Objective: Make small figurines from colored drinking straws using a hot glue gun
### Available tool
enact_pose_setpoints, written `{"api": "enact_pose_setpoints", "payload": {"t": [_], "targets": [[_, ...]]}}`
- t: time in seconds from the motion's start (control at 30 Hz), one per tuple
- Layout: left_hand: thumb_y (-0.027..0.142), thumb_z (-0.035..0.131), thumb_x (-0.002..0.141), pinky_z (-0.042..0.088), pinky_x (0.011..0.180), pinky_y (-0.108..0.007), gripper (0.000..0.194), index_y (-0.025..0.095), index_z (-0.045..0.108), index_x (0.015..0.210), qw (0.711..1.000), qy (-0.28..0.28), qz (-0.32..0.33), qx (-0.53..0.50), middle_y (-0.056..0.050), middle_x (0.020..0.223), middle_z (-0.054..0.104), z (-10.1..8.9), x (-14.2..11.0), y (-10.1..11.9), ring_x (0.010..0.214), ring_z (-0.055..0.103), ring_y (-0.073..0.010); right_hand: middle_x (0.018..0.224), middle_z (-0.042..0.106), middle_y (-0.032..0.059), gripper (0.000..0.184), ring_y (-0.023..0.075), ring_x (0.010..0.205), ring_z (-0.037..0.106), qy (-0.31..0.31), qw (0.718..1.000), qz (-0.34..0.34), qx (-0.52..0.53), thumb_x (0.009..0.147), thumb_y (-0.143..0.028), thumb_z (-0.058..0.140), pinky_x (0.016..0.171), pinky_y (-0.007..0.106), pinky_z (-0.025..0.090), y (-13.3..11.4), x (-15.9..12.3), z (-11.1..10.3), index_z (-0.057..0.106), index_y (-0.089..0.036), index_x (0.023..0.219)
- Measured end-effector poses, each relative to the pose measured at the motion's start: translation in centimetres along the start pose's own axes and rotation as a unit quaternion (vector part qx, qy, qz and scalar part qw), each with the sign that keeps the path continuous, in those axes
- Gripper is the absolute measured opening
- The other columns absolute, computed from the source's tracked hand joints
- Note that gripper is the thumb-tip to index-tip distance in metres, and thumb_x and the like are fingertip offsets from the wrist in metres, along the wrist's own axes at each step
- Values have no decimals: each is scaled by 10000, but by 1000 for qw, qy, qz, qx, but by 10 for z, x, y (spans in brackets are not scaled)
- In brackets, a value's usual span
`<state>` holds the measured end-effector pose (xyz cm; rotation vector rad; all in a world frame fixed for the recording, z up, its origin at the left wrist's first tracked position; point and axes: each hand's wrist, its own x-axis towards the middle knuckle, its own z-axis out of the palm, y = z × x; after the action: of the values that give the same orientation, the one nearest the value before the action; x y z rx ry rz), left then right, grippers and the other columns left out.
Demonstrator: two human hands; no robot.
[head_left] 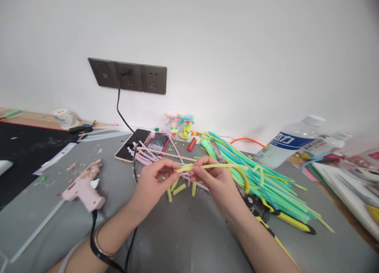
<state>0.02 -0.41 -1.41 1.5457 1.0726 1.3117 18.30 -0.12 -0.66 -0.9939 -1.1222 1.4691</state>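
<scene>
A long pale-yellow pipe cleaner point(227, 166) stretches level between my hands, its free part reaching right to a bent end. My left hand point(152, 184) pinches near its left end, thumb and fingers pressed together. My right hand point(217, 182) grips it a short way along with thumb and forefinger. Between the fingertips the yellow strand looks thicker, perhaps doubled; I cannot tell for sure. Several short yellow pipe-cleaner pieces point(179, 189) lie on the grey table point(189, 241) just below the hands. Lilac pipe cleaners point(145, 157) lie scattered behind them.
A pink glue gun point(85, 188) with a black cord lies left. To the right are a bundle of green pipe cleaners point(275, 194), yellow-black pliers point(291, 221) and a leaning bottle point(284, 142). Two phones point(126, 148) and small pipe-cleaner figures point(186, 127) are at the back.
</scene>
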Motion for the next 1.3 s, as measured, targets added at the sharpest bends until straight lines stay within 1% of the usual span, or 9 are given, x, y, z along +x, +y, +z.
{"api": "enact_pose_setpoints", "payload": {"t": [0.13, 0.27, 0.53, 0.67, 0.8, 0.97, 1.1, 1.23, 1.3], "targets": [[193, 710, 805, 614, 677, -229, 26, 179, 717, 826, 1000, -5, 9, 2, -28, 798, 757, 1, 0, 2, 731, 722, -152, 710, 652, -1, 290, 142, 646, 633, 6, 999, -25, -29, 752, -434, 809, 620, 246, 517, 0, 1, -1, 646, -197, 789], [179, 715, 805, 620, 696, -221, 34, 179, 723, 838, 1000, -17, 10, 0, -33, 833, 771, 1, 0, 2, 764, 734, -151, 750, 667, 4, 278, 136, 659, 640, 1, 998, -37, -41, 752, -428, 807, 604, 232, 514, -2, 2, -1, 652, -199, 782], [183, 726, 798, 630, 688, -228, 47, 170, 721, 843, 1000, -22, 18, -11, -40, 830, 768, 2, -2, 3, 764, 736, -159, 748, 699, 24, 306, 182, 681, 686, 8, 995, -49, -90, 757, -471, 781, 602, 275, 550, -6, 1, 1, 630, -207, 786], [208, 698, 825, 629, 665, -228, 52, 173, 734, 836, 1000, -15, 13, -12, -51, 822, 768, 2, -2, 3, 753, 735, -164, 715, 698, 22, 307, 176, 651, 682, 6, 994, -55, -97, 748, -466, 793, 575, 265, 542, -6, 1, 1, 629, -207, 776], [194, 706, 809, 616, 639, -215, 43, 178, 746, 805, 1000, 3, 15, -4, -44, 788, 763, 1, 0, 1, 722, 725, -158, 719, 692, 18, 309, 180, 648, 685, 13, 993, -67, -100, 728, -461, 809, 566, 268, 545, -6, 1, 0, 632, -213, 783], [193, 708, 805, 602, 605, -201, 54, 180, 759, 814, 1000, 12, 7, -7, -35, 766, 761, 0, 0, 2, 673, 711, -142, 765, 709, 45, 272, 196, 666, 688, 23, 985, -91, -148, 784, -465, 751, 557, 281, 546, -6, 0, -3, 682, -205, 819], [199, 711, 806, 599, 606, -199, 53, 178, 758, 819, 1000, 7, -2, -9, -35, 762, 756, 0, -1, 1, 673, 707, -140, 811, 727, 58, 191, 201, 671, 690, 44, 970, -133, -201, 832, -397, 704, 542, 280, 529, -3, -1, -4, 691, -207, 814], [202, 702, 817, 599, 608, -202, 58, 178, 755, 811, 1000, 0, 2, 6, -39, 764, 755, 1, 0, 0, 686, 711, -147, 801, 730, 41, 82, 191, 692, 678, 65, 923, -213, -313, 871, -269, 641, 623, 288, 521, 0, -2, -5, 683, -218, 823], [203, 702, 817, 604, 609, -207, 60, 178, 754, 798, 1000, -2, 9, 16, -43, 763, 759, 1, 0, -1, 689, 716, -153, 791, 729, 36, 73, 188, 686, 671, 68, 907, -233, -344, 873, -239, 620, 630, 288, 510, 1, -3, -5, 673, -220, 827]]}}
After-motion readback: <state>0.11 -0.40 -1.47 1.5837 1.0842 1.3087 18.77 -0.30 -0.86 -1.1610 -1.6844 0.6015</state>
